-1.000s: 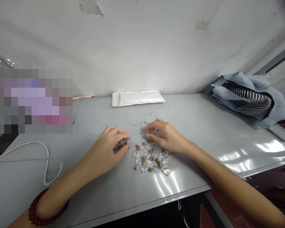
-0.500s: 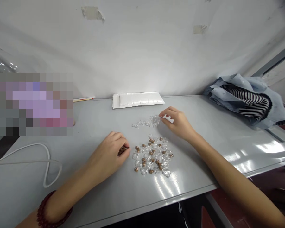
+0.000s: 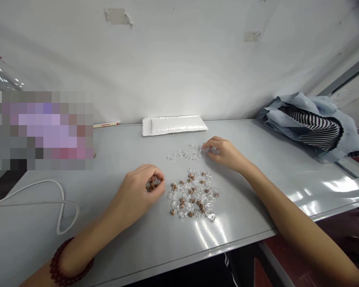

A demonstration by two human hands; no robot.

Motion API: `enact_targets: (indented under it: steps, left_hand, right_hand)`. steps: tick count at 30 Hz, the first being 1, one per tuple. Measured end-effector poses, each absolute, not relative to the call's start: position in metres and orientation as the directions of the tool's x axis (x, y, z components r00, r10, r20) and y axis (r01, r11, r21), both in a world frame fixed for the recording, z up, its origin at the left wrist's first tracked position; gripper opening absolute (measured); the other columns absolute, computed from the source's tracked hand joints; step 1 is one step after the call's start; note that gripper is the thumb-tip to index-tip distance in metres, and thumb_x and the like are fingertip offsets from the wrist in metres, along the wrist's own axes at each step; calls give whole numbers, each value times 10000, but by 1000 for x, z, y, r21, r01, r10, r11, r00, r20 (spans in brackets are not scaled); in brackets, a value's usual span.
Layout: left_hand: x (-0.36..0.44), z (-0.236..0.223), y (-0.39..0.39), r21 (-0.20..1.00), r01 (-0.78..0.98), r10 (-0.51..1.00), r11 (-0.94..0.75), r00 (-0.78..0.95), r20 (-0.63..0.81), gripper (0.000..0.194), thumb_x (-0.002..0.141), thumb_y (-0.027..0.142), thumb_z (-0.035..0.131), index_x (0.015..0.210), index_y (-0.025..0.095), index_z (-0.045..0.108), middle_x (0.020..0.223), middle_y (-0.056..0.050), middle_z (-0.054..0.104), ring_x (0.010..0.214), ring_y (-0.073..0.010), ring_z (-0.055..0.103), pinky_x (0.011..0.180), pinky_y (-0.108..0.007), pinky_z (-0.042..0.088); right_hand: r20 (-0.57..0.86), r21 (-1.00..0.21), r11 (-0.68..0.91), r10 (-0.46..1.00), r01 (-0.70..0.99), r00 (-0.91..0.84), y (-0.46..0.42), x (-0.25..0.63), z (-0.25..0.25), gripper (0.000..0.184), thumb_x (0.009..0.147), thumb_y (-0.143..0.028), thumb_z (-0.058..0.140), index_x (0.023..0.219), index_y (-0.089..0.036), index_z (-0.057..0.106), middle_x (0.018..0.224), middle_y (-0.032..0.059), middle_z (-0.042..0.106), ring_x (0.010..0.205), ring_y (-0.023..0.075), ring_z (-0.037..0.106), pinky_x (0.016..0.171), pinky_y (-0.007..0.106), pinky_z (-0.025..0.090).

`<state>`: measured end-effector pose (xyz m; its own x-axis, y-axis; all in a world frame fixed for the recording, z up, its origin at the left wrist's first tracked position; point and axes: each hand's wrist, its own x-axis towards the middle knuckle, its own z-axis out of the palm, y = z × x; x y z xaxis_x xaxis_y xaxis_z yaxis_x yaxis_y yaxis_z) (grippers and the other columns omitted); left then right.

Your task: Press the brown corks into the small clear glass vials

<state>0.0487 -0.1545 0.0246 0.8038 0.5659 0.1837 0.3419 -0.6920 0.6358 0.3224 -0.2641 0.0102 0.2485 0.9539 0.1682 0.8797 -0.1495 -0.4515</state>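
My left hand [image 3: 140, 187] is curled over a small heap of brown corks [image 3: 152, 185], with thumb and forefinger pinched on a cork that is mostly hidden. My right hand [image 3: 223, 151] is at the right end of a pile of tiny clear glass bottles without corks [image 3: 190, 152]. Its thumb and fingertips close on a glass bottle there, largely covered by the fingers. Nearer to me, between the hands, lies a spread of small corked glass bottles [image 3: 193, 195] in varied shapes, most of them on their sides.
A white padded packet [image 3: 175, 125] lies against the wall. At the right is a blue cloth bundle with striped lining [image 3: 317, 127]. A white cable [image 3: 60, 199] loops on the left of the grey table [image 3: 122, 255]. A pen-like stick [image 3: 106, 124] lies at the back.
My right hand has moved from above the corked bottles to the far pile of uncorked ones. My left hand has gone from loosely open over the corks to a pinch.
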Motion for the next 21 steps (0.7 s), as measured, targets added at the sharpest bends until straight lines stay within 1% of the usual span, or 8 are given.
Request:
enact_targets:
  steps: [2,4,8,14,18,21]
  left_hand:
    - [48,24,-155,656,347,583,-671,793,177,153,782,212,534,887,200,645,745,-5,633,652,-151,573,519,-235,426]
    - [48,24,-155,674,333,576,-659,800,168,198,812,219,514,942,206,662,799,-13,645,675,-150,583,520,-232,432]
    - [48,23,-155,688,317,559,-653,814,155,193,839,228,490,853,208,681,822,-15,646,665,-142,574,536,-235,444]
    - [49,24,-155,698,337,593,-631,790,154,174,829,232,503,834,210,675,773,-3,634,642,-137,564,528,-226,444]
    - [49,25,-156,700,341,594,-627,791,146,197,841,235,490,869,218,685,774,6,629,631,-128,555,536,-224,445]
    - [48,24,-155,707,346,600,-616,788,138,200,844,238,492,881,221,687,781,8,628,644,-126,558,530,-219,440]
  right_hand:
    - [144,-450,-150,961,880,237,-265,323,11,261,783,-109,511,982,-150,675,1018,101,610,816,176,606,782,333,466]
    - [117,-452,-144,969,880,219,-266,324,12,234,785,-130,524,961,-156,676,994,93,609,791,168,595,773,331,464]
    - [90,-483,-149,972,863,219,-267,326,16,143,773,-174,558,863,-159,667,904,75,622,753,165,571,709,318,457]
    - [127,-661,-171,934,730,334,-269,319,25,118,750,-242,624,842,-179,662,826,34,643,722,153,545,636,298,428]
    - [96,-761,-133,945,634,313,-271,311,32,114,760,-292,661,814,-192,668,833,23,631,714,141,513,617,288,414]
    - [59,-839,-109,956,532,288,-272,306,34,124,773,-310,679,810,-193,666,825,17,615,718,134,500,637,285,413]
